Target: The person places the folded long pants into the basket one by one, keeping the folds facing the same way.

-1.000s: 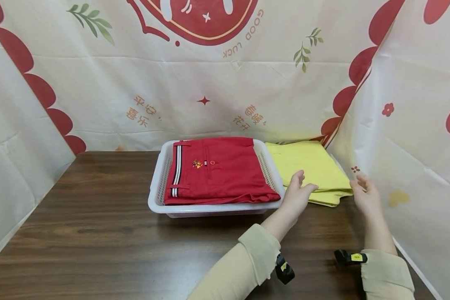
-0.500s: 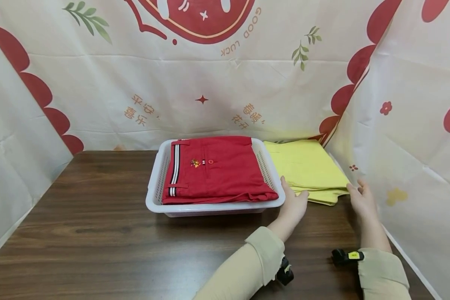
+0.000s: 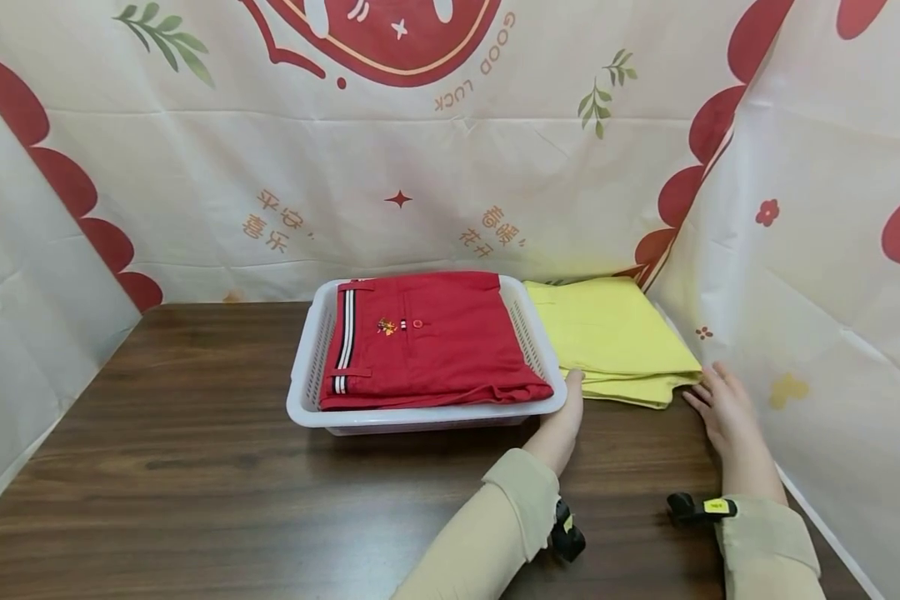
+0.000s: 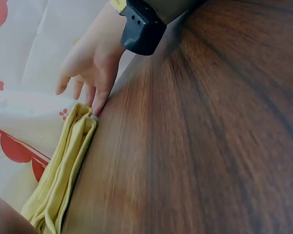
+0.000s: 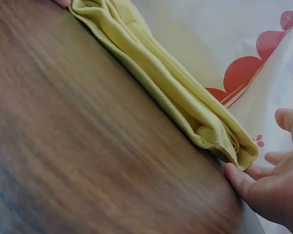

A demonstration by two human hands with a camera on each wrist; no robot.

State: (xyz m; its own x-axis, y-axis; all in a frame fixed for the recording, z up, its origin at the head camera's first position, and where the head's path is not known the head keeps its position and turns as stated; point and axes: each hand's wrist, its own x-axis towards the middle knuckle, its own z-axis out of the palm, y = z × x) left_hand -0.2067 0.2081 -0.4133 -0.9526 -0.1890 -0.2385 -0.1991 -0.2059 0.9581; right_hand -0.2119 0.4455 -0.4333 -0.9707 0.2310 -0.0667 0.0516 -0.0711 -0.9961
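Note:
A folded yellow garment (image 3: 607,329) of twill-like cloth lies on the table at the right, its layered front edge facing me. My left hand (image 3: 562,425) is low at its front left corner, beside the basket's right end, fingers partly hidden by the rim; part of this hand (image 4: 7,217) shows in the left wrist view. At the front right corner is my right hand (image 3: 731,417), fingers extended. In the right wrist view its thumb (image 5: 238,179) meets the lower corner of the yellow cloth, with other fingers just behind. Neither hand grips the cloth.
A white plastic basket (image 3: 300,408) stands left of the yellow garment, holding folded red trousers (image 3: 450,342) with a striped waistband. Printed curtains (image 3: 420,167) hang at the back and both sides. The right curtain (image 3: 832,375) comes close to my right hand. Brown wood tabletop (image 3: 195,483) spreads in front.
My left hand has come down from above the yellow garment to its left corner beside the basket. My right hand has turned and lowered at the right corner. The garment stays in place.

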